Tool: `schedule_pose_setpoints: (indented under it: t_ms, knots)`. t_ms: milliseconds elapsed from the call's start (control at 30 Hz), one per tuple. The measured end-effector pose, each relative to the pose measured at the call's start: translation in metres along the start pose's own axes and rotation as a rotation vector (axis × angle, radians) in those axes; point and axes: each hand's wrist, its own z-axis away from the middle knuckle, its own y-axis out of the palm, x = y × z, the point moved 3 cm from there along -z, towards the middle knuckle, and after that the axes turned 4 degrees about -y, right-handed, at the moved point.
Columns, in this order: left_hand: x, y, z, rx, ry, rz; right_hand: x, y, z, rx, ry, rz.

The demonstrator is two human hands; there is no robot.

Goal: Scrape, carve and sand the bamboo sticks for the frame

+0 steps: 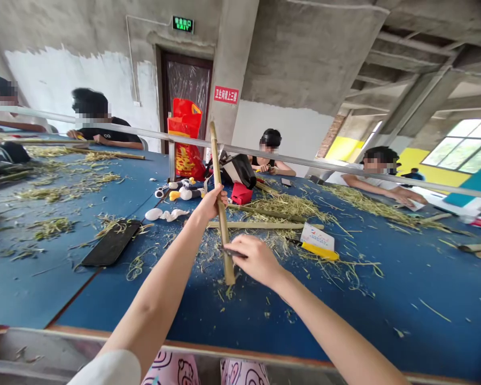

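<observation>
Long blue worktable [385, 321] in a bare concrete room; other people sit along it, one across to the right [374, 182] with hands in a drift of pale green shavings [284, 206]. Red bag [185, 155] stands at the far side; black board [111, 243] lies left.

Bamboo stick [215, 160] held upright in the air, lower end just above the tabletop, tilted slightly. Left hand [210, 206] grips it high, fingers wrapped round and clamped. Right hand [256, 261] sits lower, fingers curled together, pinching a small dark blade [233, 252] against the stick.

Step in hand appears to be blade work along the stick's length. Next stroke calls for a steady left grip, blade kept flat to the bamboo.
</observation>
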Motion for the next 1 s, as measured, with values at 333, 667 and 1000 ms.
schedule_pose_setpoints:
  t_ms: [333, 667, 1000]
  knots:
    - [0.021, 0.012, -0.004, -0.028, -0.111, -0.125, -0.059, -0.017, -0.044, -0.042, -0.017, 0.191]
    - [0.02, 0.018, -0.003, -0.104, -0.141, -0.161, 0.017, -0.025, 0.066, 0.178, -0.071, 0.129]
    - [0.023, 0.017, -0.006, -0.167, -0.13, -0.202, -0.075, -0.017, -0.057, -0.013, 0.04, 0.148]
